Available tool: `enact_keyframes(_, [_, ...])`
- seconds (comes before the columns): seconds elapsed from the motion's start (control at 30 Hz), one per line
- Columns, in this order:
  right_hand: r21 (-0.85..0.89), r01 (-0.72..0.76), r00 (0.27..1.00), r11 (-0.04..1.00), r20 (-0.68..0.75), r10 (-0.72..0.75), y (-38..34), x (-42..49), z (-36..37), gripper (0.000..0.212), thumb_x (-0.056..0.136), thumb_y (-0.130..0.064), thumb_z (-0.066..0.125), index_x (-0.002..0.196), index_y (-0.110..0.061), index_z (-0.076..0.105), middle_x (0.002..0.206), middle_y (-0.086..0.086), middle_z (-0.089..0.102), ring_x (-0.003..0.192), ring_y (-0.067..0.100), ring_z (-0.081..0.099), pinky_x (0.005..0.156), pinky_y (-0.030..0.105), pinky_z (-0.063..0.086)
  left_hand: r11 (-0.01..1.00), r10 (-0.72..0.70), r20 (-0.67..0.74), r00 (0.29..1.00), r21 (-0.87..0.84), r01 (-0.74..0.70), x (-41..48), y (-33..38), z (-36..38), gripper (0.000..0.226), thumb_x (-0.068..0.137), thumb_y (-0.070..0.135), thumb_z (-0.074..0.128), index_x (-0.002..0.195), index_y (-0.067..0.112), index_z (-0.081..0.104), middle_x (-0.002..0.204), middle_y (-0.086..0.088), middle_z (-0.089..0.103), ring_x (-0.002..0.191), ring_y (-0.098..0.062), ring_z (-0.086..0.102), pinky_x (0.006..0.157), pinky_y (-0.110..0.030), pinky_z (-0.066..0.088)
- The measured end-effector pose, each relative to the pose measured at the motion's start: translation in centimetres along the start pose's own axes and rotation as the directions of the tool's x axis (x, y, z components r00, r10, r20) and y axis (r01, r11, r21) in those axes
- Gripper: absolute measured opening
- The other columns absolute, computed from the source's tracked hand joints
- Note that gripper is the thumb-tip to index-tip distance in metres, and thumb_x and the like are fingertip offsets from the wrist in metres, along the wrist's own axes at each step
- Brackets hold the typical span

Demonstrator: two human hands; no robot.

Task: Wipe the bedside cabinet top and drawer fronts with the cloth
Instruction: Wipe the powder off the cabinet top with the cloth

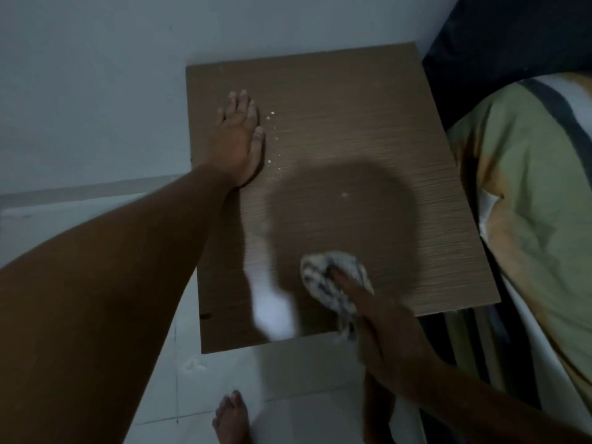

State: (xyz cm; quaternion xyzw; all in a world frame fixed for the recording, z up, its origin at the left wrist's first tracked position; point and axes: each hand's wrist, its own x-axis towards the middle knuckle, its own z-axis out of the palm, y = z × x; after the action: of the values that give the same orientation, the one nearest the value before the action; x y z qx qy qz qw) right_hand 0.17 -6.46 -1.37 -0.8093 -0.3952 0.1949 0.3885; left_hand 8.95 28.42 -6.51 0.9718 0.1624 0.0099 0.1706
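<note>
The brown cabinet top (368,123) fills the middle of the frame, against a pale wall (96,75). The left hand (238,136) lies flat and released on its upper left part, fingers straight, touching the surface. Pale crumbs (272,113) are scattered just right of that hand. At the lower centre the right hand (381,328) lies over the bunched white-and-grey cloth (320,277), which rests on the top near its front edge. That hand is blurred, so I cannot tell whether it grasps the cloth. A bed (528,187) fills the right edge, and 1 bare foot (230,418) stands on the tiled floor (288,379) below.
</note>
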Motion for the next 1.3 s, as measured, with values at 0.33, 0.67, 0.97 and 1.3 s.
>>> enact_keyframes(0.33, [-0.132, -0.081, 0.955, 0.988, -0.293, 0.039, 1.8, 20.3, -4.2, 0.051, 0.105, -0.012, 0.038, 0.155, -0.02, 0.027, 0.12, 0.013, 0.064, 0.08, 0.012, 0.067, 0.063, 0.015, 0.057, 0.992, -0.065, 0.03, 0.997, 0.106, 0.062, -0.2, -3.2, -0.7, 0.058, 0.108, 0.03, 0.024, 0.158, 0.001, 0.02, 0.167, -0.018, 0.013, 0.156, -0.03, 0.007, 0.127, -0.048, 0.005])
enact_keyframes(0.67, [-0.388, -0.336, 0.936, 0.858, -0.239, 0.258, 7.8, 35.3, -2.9, 0.078, 0.101, -0.021, 0.045, 0.157, -0.014, -0.007, 0.161, 0.018, 0.021, 0.143, 0.036, 0.032, 0.117, 0.044, 0.029, 0.999, -0.019, -0.028, 0.999, 0.05, 0.021, -0.2, -4.4, -0.3, 0.06, 0.105, 0.03, 0.024, 0.156, 0.0, 0.026, 0.166, -0.018, 0.019, 0.156, -0.03, 0.012, 0.127, -0.044, 0.008])
enact_keyframes(0.97, [-0.583, 0.003, 0.999, 0.812, 0.029, 0.017, 6.1, 37.3, 0.9, 0.058, 0.105, -0.034, 0.032, 0.158, -0.025, 0.012, 0.164, 0.004, 0.019, 0.151, 0.028, 0.012, 0.123, 0.045, 0.009, 0.995, -0.048, -0.031, 0.998, 0.081, 0.051, -0.2, -4.0, -0.6, 0.059, 0.106, 0.029, 0.028, 0.157, 0.0, 0.023, 0.167, -0.02, 0.015, 0.156, -0.03, 0.01, 0.127, -0.043, 0.01])
enact_keyframes(1.3, [-0.526, 0.188, 0.976, 0.83, 0.193, -0.099, 4.5, 29.4, 2.3, 0.054, 0.104, -0.026, 0.034, 0.157, -0.022, 0.022, 0.163, 0.003, 0.023, 0.15, 0.027, 0.016, 0.123, 0.044, 0.013, 0.996, -0.065, -0.034, 0.997, 0.053, 0.067, -0.5, -4.1, -0.8, 0.058, 0.106, 0.025, 0.028, 0.158, 0.0, 0.02, 0.167, -0.019, 0.014, 0.156, -0.03, 0.009, 0.127, -0.039, 0.007])
